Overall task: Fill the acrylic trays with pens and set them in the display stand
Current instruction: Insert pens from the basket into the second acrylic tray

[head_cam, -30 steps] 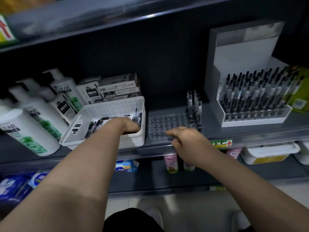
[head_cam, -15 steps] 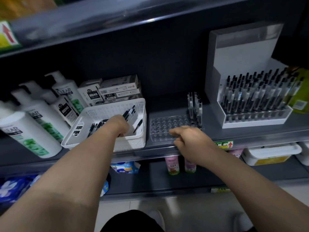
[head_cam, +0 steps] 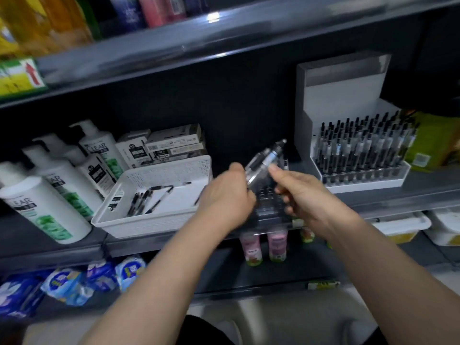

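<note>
The display stand (head_cam: 343, 95), far right, already looks stocked. The left hand (head_cam: 227, 196) and right hand (head_cam: 302, 194) grasp a bundle of pens (head_cam: 264, 162) in their fingers above the mostly unfilled tray (head_cam: 267, 211) on the shelf (head_cam: 410, 195). More lie in the basket (head_cam: 159, 227).

Dark grey metal shelving fills the view: the upper shelf (head_cam: 224, 53) edge catches a bright glare (head_cam: 213, 17) of overhead light, the black back panel (head_cam: 236, 108) sits in shadow behind the middle shelf (head_cam: 423, 189), the lower shelf (head_cam: 286, 275) is beneath, and there's pale floor (head_cam: 298, 317) at the bottom.
</note>
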